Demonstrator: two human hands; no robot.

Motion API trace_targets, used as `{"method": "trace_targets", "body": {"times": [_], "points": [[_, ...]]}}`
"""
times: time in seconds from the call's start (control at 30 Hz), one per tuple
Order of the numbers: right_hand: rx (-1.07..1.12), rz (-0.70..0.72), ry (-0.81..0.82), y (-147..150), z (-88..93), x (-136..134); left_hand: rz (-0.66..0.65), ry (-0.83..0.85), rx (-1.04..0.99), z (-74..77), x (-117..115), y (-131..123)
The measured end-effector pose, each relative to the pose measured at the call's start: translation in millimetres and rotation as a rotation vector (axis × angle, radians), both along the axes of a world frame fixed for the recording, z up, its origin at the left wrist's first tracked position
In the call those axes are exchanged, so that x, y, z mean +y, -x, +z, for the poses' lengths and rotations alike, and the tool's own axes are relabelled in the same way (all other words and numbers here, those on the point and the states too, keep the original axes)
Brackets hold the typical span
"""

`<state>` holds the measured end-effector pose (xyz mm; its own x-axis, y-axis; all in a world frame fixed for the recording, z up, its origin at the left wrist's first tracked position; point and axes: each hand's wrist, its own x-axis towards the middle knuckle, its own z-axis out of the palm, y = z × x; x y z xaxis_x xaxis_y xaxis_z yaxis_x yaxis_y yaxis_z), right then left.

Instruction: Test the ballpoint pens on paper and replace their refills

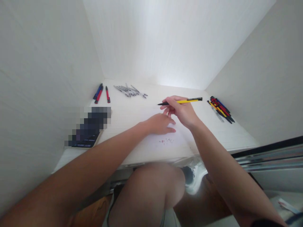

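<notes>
My right hand (181, 110) is closed around a yellow pen (183, 101) with a black tip and a black clip. The pen lies nearly level, its tip pointing left, raised over the white desk. Just below it, my left hand (161, 123) rests with fingers apart on a white sheet of paper (151, 140); its fingertips are close to the right hand's fingers, and whether they touch I cannot tell. Small reddish and dark marks (166, 141) dot the paper near its lower part.
Grey slim pens (130, 90) lie in a loose pile at the back. Red pens (107, 94) and a blue pen (98, 92) sit at the left. Several mixed pens (220, 108) are bunched by the right wall. A phone-like device (85, 141), partly pixelated, lies front left.
</notes>
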<state>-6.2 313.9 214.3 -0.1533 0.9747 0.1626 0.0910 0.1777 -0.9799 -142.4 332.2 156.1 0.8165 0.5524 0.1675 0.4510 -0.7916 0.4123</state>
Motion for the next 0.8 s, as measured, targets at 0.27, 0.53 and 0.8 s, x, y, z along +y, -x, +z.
{"method": "trace_targets", "body": {"times": [0.27, 0.53, 0.8], "points": [[-0.018, 0.325, 0.203, 44, -26.0, 86, -0.104, -0.005, 0.128, 32.6, -30, -7], [-0.140, 0.339, 0.042, 42, -63.0, 85, -0.089, -0.087, 0.189, 12.8, -23, -10], [-0.270, 0.299, -0.072, 48, -59.2, 71, -0.070, -0.127, 0.203, 14.6, -26, -11]]}}
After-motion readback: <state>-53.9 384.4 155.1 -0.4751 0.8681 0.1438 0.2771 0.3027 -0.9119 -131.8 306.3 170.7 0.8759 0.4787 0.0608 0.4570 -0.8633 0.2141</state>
